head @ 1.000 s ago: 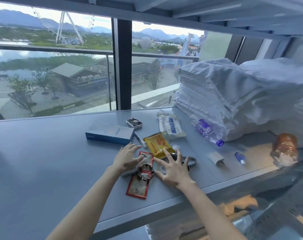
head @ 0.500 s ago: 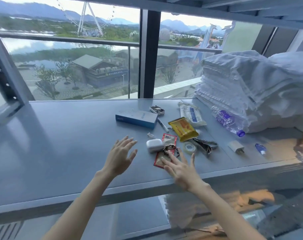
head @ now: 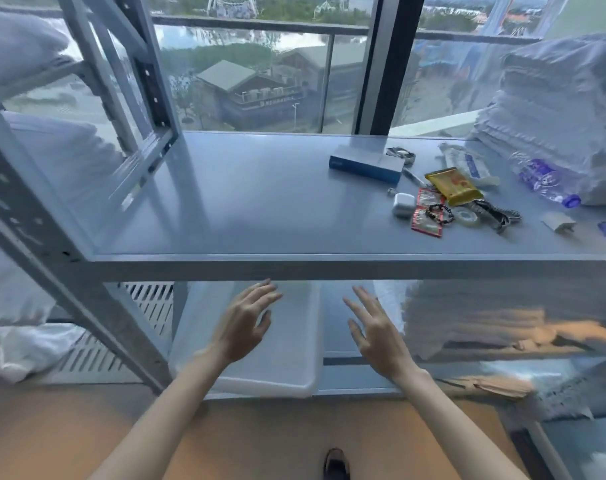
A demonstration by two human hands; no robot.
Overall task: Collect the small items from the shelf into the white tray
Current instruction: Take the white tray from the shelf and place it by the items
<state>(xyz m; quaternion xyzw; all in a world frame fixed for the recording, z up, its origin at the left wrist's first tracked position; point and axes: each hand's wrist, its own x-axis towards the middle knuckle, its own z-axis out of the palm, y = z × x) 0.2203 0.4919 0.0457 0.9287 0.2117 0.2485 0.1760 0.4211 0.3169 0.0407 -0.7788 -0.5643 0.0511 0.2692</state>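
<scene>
Both hands were empty, fingers spread and loosely extended, held below the front lip of the shelf (head: 294, 199). The left hand (head: 242, 323) hovered over the white tray (head: 294, 382), which sat on the lower level directly under the shelf, at six o'clock from the shelf's middle; whether the fingers touched the tray could not be told. The right hand (head: 374, 330) was just past the tray's right rim, at three o'clock from the left hand, palm turned inward. The small items lay in a cluster on the shelf, at about one o'clock from the right hand and well apart from both hands. Nearest the shelf's front edge lay a red packet (head: 426, 220) with a dark bead bracelet (head: 440, 213) on top of it, and a white earbud case (head: 403, 204) touching the packet at nine o'clock. At three o'clock from the bracelet sat a clear tape roll (head: 468, 215), then a metal watch band (head: 499, 213). A yellow packet (head: 454, 185) lay at twelve o'clock from the bracelet, and a blue box (head: 367, 164) at ten o'clock. Farther right lay a white charger plug (head: 559, 222) and a plastic bottle (head: 544, 181) resting against stacked white towels (head: 554, 98).
</scene>
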